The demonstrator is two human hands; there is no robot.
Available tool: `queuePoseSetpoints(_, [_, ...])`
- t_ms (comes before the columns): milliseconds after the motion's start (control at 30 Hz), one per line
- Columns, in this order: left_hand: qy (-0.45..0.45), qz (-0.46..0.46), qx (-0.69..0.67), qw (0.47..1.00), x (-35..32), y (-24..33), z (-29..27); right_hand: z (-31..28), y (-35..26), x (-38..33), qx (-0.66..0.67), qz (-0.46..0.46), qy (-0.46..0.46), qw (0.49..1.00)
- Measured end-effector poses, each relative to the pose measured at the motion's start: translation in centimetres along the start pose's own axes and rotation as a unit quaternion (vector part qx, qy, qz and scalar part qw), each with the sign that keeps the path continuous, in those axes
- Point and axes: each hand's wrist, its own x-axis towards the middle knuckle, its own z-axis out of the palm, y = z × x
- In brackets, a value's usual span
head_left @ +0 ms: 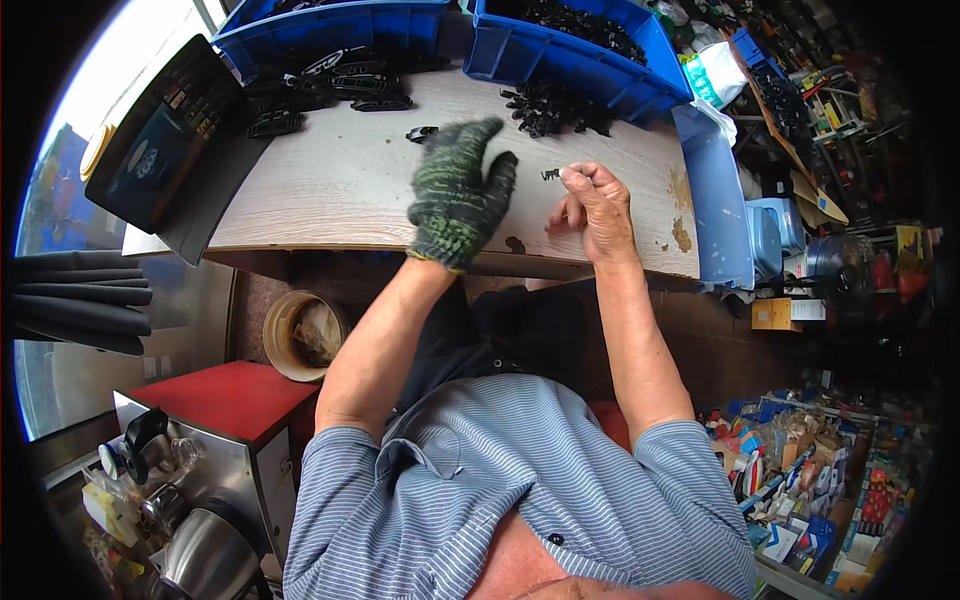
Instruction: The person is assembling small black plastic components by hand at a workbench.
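My left hand [455, 195], in a dark green and black knit glove, is over the middle of the table [330, 190]. Its thumb stands apart from the fingers, which are slightly blurred. Just beyond the glove, a small black part with a silvery side [421, 133] shows; whether they touch I cannot tell. My bare right hand [603, 215] pinches a small black toothed clip [550, 175] between thumb and forefinger. Farther back lies a heap of similar small black clips [555, 108]. At the far left, several long black plastic pieces [350, 80] are piled.
Two blue bins [635, 85] [330, 25] stand along the table's far side. A dark folding case or screen [165, 150] leans at the left. Beyond the right edge is a light blue tub [718, 200]. A round bucket [285, 340] sits below, beside a red-topped cabinet [215, 395].
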Motion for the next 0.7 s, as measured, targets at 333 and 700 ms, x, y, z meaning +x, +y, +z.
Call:
queuePoseSetpoints(333, [-0.134,0.036,0.247,0.959,2.4,-4.9,-3.6,0.5,-0.4,-0.4,0.034,-0.006,0.019,0.999])
queuePoseSetpoints(700, [-0.208,-0.288,-0.365,0.861,-1.6,2.1,0.2,0.6,0.3,-0.6,0.103,-0.059,-0.021,0.993])
